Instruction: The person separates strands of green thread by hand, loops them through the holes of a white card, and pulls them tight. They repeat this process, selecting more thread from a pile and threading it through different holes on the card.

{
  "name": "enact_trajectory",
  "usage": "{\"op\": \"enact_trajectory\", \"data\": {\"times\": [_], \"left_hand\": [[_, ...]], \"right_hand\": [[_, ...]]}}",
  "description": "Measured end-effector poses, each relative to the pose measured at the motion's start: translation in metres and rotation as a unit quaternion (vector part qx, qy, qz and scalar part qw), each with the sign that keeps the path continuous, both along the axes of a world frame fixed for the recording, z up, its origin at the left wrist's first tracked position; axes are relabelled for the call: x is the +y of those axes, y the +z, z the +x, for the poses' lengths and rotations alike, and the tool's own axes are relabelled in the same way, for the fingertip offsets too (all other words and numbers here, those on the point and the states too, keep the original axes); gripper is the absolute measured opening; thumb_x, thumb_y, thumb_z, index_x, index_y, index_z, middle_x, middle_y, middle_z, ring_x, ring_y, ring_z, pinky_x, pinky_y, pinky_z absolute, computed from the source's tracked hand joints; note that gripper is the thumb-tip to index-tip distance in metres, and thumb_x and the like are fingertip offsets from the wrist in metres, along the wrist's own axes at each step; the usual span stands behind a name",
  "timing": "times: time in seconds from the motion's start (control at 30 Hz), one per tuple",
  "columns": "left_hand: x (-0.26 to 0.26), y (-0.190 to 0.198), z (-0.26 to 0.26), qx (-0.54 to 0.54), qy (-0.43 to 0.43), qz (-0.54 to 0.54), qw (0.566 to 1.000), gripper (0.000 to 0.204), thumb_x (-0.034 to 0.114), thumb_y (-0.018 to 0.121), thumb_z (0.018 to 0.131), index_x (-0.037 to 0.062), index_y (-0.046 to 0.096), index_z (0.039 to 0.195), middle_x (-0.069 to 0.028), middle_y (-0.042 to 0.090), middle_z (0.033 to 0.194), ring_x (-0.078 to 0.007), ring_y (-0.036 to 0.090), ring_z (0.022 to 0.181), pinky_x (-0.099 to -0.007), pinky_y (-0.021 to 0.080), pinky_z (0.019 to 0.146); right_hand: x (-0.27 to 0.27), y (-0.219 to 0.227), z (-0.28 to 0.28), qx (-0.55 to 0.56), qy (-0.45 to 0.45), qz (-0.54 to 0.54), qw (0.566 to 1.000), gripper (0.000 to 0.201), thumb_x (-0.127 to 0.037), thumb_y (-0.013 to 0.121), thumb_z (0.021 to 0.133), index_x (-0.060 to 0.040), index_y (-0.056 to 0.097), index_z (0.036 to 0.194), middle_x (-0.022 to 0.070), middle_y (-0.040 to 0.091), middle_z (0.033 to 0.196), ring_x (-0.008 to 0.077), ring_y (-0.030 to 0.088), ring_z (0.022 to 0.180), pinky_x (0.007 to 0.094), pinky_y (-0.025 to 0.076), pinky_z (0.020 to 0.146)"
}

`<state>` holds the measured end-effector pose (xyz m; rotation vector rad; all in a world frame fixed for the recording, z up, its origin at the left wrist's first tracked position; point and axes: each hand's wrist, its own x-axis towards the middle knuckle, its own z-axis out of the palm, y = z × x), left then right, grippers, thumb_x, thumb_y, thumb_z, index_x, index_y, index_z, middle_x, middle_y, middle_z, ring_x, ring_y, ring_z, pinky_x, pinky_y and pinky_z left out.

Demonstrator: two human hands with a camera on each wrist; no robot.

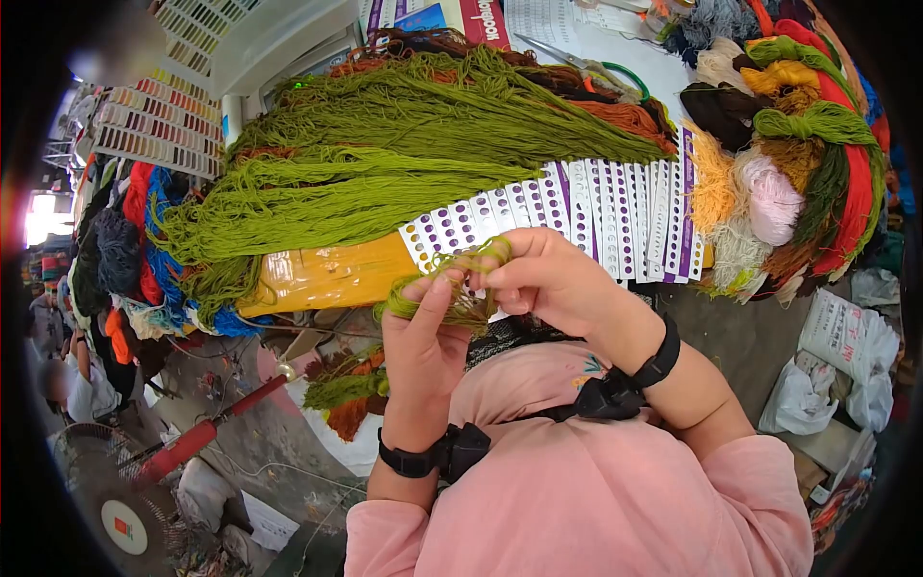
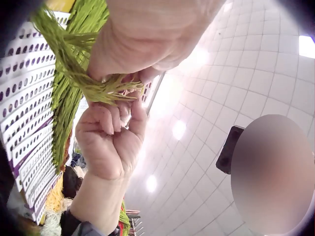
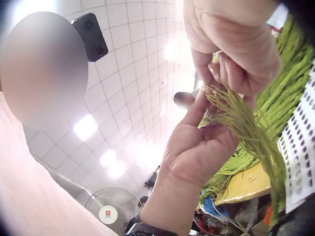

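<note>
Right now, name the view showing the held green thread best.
The right wrist view: there the held green thread fans out in a mostly uncovered length. In the left wrist view the left hand covers part of it. In the head view it appears small, partly hidden by that hand and the right hand.

Green thread (image 3: 241,118); white cards (image 1: 608,213) in dotted rows; pink shirt (image 1: 606,495).

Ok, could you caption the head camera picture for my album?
Bare fingers hold a bunch of green thread near long green strands, white cards with rows of dots and scissors.
</note>
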<state>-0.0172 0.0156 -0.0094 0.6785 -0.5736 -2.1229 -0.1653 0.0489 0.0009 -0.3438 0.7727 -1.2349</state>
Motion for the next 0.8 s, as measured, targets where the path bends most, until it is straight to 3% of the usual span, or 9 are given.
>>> {"op": "enact_trajectory", "data": {"times": [0.07, 0.33, 0.43, 0.67, 0.8], "left_hand": [[0.0, -0.001, 0.001, 0.01, -0.005, -0.01, 1.0, 0.016, 0.008, 0.044, 0.084, -0.0003, 0.054, 0.094, -0.0109, 0.055, 0.097, -0.0203, 0.053, 0.092, -0.0355, 0.045, 0.078], [0.0, 0.005, -0.003, 0.024, -0.019, 0.008, 1.0, 0.034, 0.024, 0.036, 0.088, -0.0021, 0.047, 0.106, -0.0092, 0.049, 0.11, -0.0198, 0.044, 0.106, -0.0388, 0.041, 0.085], [0.0, 0.015, -0.006, 0.002, -0.01, 0.033, 0.999, 0.03, 0.02, 0.039, 0.088, -0.0044, 0.049, 0.102, -0.0125, 0.051, 0.105, -0.0184, 0.05, 0.096, -0.036, 0.043, 0.082], [0.002, 0.016, -0.01, -0.014, -0.004, 0.012, 1.0, 0.028, 0.018, 0.04, 0.088, -0.0022, 0.051, 0.102, -0.0108, 0.054, 0.1, -0.0171, 0.052, 0.093, -0.0338, 0.045, 0.078], [0.003, 0.015, -0.014, -0.039, 0.014, -0.007, 0.999, 0.024, 0.016, 0.042, 0.087, 0.0002, 0.052, 0.101, -0.0083, 0.056, 0.095, -0.0157, 0.053, 0.088, -0.0318, 0.046, 0.075]], "right_hand": [[0.001, 0.004, -0.005, -0.057, 0.009, -0.005, 0.998, 0.012, -0.006, 0.054, 0.074, 0.0007, 0.057, 0.084, -0.0028, 0.045, 0.053, 0.0029, 0.034, 0.044, 0.0159, 0.024, 0.04], [-0.001, 0.007, 0.0, 0.003, -0.006, 0.031, 0.999, 0.011, -0.008, 0.05, 0.078, -0.0001, 0.056, 0.083, -0.0035, 0.041, 0.049, 0.002, 0.031, 0.04, 0.0163, 0.024, 0.038], [-0.001, 0.008, -0.001, 0.037, 0.003, 0.034, 0.999, 0.011, -0.009, 0.054, 0.076, -0.0002, 0.058, 0.081, -0.0039, 0.042, 0.05, 0.0017, 0.031, 0.04, 0.0165, 0.023, 0.038], [-0.004, 0.016, 0.007, 0.153, 0.001, 0.047, 0.987, 0.008, -0.007, 0.061, 0.072, -0.0013, 0.061, 0.078, -0.0041, 0.051, 0.059, -0.0001, 0.034, 0.044, 0.0145, 0.022, 0.038], [-0.004, 0.015, 0.01, 0.132, -0.018, 0.043, 0.99, 0.006, -0.005, 0.06, 0.072, -0.0012, 0.061, 0.077, -0.0023, 0.053, 0.061, 0.0006, 0.035, 0.045, 0.0152, 0.024, 0.039]]}}
